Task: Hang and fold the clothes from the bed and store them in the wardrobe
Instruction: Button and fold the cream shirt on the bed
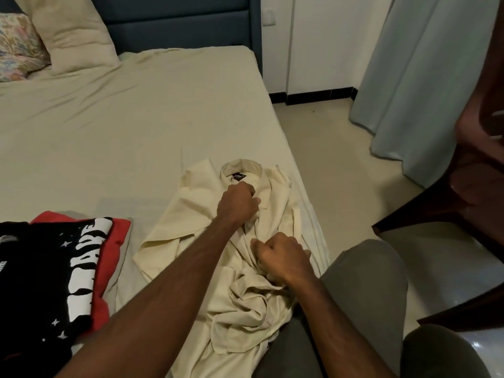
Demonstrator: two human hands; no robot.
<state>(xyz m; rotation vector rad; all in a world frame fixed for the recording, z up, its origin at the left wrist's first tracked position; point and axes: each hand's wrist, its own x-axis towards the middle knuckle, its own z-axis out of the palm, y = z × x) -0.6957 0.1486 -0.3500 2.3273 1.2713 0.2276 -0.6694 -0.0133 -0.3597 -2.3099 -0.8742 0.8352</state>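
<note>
Both hands grip the cream shirt (196, 211) on the bed (136, 118) (collar up): left hand (238, 203) near the collar, right hand (282, 257) lower.

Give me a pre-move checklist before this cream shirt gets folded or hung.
1. Shirt lies on the bed: ok.
2. Collar faces away from the person, label showing: ok.
3. Left hand has a grip on the placket below the collar: ok.
4. Right hand has a grip on the front lower down: ok.
5. Lower half smoothed flat: not ok, bunched.
6. Buttons fastened: cannot tell.
</note>
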